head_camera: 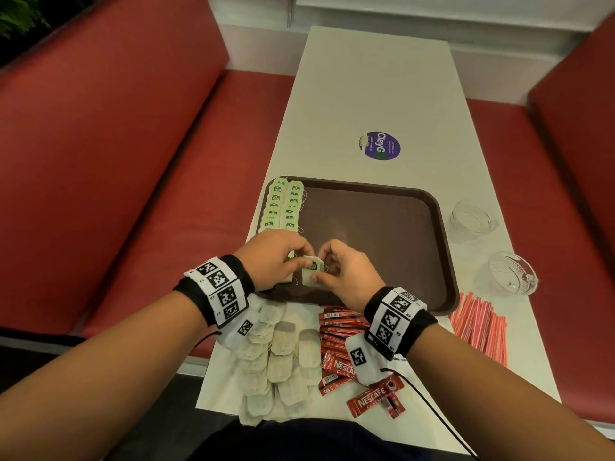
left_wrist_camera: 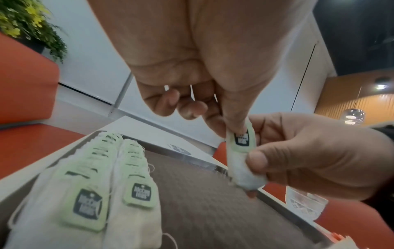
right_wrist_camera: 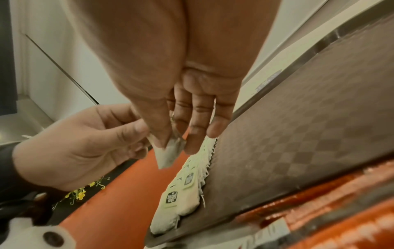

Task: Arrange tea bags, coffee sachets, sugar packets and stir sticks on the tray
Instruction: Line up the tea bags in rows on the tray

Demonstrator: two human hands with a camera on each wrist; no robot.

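Note:
A brown tray (head_camera: pixel 399 234) lies on the white table. Two overlapping rows of tea bags with green tags (head_camera: pixel 283 207) run along its left side, and they show again in the left wrist view (left_wrist_camera: pixel 110 193) and the right wrist view (right_wrist_camera: pixel 187 190). Over the tray's near left corner both hands hold one tea bag (head_camera: pixel 312 270). My left hand (head_camera: pixel 283 254) pinches its green tag (left_wrist_camera: pixel 242 138) at the top. My right hand (head_camera: pixel 336 271) pinches the bag's lower part (right_wrist_camera: pixel 167 155) between thumb and forefinger, the other fingers straight.
Loose tea bags (head_camera: pixel 283 357) lie in a pile on the table before the tray, with red coffee sachets (head_camera: pixel 336 347) to their right. Red-striped stir sticks (head_camera: pixel 479 327) lie right of the tray's near corner. Two empty glass bowls (head_camera: pixel 506 271) stand at the right. Red benches flank the table.

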